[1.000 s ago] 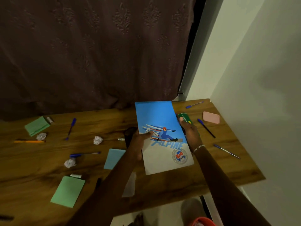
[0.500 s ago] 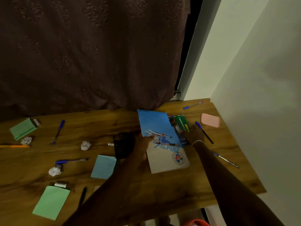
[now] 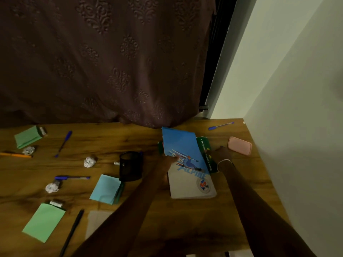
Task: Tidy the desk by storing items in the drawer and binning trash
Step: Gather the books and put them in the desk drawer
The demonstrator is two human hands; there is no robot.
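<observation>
A blue and white notebook with a skier and the word ALPINE lies on top of a green book on the wooden desk. My left hand grips the notebook's left edge, thumb on the cover. My right hand rests on the green book's right side, fingers curled at its edge. Crumpled paper balls lie left: one, another, a third.
A black mesh pen cup stands left of the notebook. Blue pens, an orange pencil, a black pen, green papers, blue paper and a pink case are scattered. A wall borders the right.
The notebook was held up above the desk and has come down onto the green book. My right hand shifted from the notebook's edge to the green book's side.
</observation>
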